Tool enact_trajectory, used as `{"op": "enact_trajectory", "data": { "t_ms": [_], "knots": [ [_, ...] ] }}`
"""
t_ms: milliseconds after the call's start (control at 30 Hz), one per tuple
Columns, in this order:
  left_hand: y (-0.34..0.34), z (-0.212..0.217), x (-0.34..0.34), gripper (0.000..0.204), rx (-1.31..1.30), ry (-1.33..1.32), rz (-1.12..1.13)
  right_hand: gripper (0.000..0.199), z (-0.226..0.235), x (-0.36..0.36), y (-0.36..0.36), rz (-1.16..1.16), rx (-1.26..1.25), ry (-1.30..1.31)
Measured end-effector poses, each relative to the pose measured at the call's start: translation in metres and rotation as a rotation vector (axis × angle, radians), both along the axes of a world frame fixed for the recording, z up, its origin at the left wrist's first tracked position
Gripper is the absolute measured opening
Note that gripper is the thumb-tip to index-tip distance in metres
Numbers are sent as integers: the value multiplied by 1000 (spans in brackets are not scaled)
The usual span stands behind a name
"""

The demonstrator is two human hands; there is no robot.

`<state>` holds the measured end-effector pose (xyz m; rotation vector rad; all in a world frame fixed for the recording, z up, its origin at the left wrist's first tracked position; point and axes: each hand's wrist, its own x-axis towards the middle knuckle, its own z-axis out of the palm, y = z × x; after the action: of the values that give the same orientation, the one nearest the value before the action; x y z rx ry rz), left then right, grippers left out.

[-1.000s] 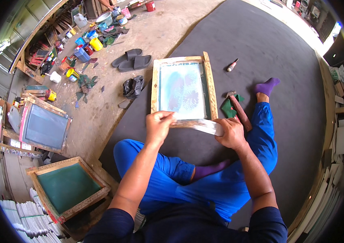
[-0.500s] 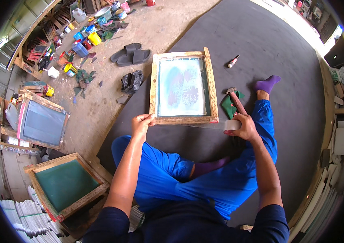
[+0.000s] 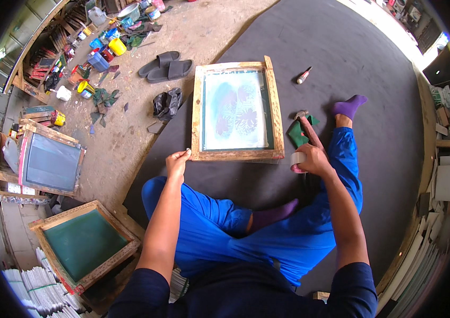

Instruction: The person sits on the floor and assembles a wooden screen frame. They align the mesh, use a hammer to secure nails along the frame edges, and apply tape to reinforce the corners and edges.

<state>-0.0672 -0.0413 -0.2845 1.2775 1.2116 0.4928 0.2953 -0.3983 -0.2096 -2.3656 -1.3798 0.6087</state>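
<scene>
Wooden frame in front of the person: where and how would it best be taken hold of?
The wooden frame is probably best gripped by its long left rail and right rail, one hand from each outer side: they are straight, narrow bars bordering the pale panel. The right hand holds a tape roll, so it would likely need freeing first.

No legible text, numbers or signs anywhere.
</scene>
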Motion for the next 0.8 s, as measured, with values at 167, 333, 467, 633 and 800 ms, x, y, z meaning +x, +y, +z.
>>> {"op": "enact_trajectory", "data": {
  "t_ms": [167, 333, 467, 633, 800],
  "knots": [
    [14, -31, 2, 28, -145, 52, 77, 61, -76, 13, 5, -135, 119, 493],
    [22, -34, -4, 34, -316, -7, 129, 65, -87, 3, 11, -243, 120, 777],
    [20, -25, -1, 33, -223, 74, 113, 60, -85, -5, 5, -216, 99, 731],
    [17, -24, -5, 24, -43, 15, 7, 57, -39, -10, -4, -163, 67, 386],
    [3, -24, 8, 25, 77, 19, -61, 56, -40, -9, -10, -84, 191, 3]
  ]
}}
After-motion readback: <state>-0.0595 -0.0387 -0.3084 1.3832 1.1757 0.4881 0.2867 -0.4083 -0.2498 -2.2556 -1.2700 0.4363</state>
